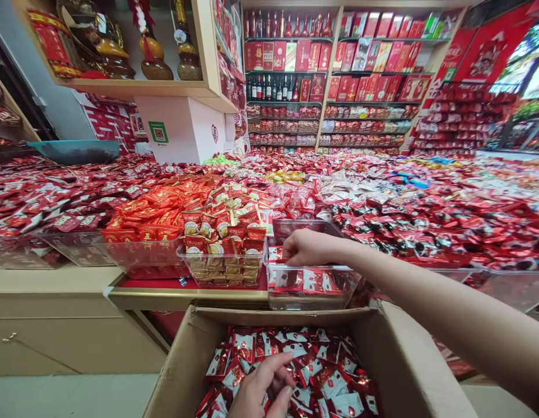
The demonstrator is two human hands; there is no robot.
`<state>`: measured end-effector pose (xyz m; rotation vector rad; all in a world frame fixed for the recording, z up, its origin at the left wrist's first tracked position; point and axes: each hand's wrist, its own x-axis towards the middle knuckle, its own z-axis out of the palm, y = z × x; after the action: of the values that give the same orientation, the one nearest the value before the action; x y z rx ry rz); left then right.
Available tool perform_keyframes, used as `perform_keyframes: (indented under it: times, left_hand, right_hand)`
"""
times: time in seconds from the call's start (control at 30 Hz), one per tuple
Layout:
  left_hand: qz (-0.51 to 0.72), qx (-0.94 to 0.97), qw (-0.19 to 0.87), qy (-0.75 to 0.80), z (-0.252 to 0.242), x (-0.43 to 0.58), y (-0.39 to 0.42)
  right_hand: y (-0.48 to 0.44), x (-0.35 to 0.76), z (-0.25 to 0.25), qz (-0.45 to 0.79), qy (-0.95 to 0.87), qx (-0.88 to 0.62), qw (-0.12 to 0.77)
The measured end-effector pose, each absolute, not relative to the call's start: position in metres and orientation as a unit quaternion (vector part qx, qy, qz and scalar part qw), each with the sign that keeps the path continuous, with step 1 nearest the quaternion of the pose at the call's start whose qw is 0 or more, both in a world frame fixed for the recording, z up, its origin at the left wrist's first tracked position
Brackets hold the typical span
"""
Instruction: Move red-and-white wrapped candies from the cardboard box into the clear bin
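My right hand (pixel 307 247) reaches forward into a clear plastic bin (pixel 310 293) on the counter, fingers curled down among red-and-white candy packets (pixel 304 281); what it grips is hidden. My left hand (pixel 264 390) is down in an open cardboard box (pixel 408 360) in front of me, fingers curled on the heap of red-and-white candy packets (pixel 325 371) inside. The box is close below the counter edge.
Clear bins of red and gold wrapped sweets (pixel 223 238) sit left of the one I reach into. A wide display of red wrapped candy (pixel 426 209) fills the counter. Shelves of red boxes and bottles (pixel 330 64) stand behind. A teal basin (pixel 73 151) rests at left.
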<state>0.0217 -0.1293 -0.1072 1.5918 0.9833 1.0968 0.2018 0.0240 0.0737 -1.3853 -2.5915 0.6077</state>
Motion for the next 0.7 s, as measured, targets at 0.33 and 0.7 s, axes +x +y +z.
perform_keyframes:
  times: [0.33,0.7]
  left_hand:
    - [0.37,0.702,0.461,0.397,-0.106,0.016,-0.126]
    - [0.179,0.807,0.456,0.331,-0.115,0.012,-0.119]
  right_hand:
    - [0.041,0.186,0.049,0.4,-0.801,-0.438,-0.077]
    - [0.035,0.188,0.047,0.469,-0.748,-0.465,-0.067]
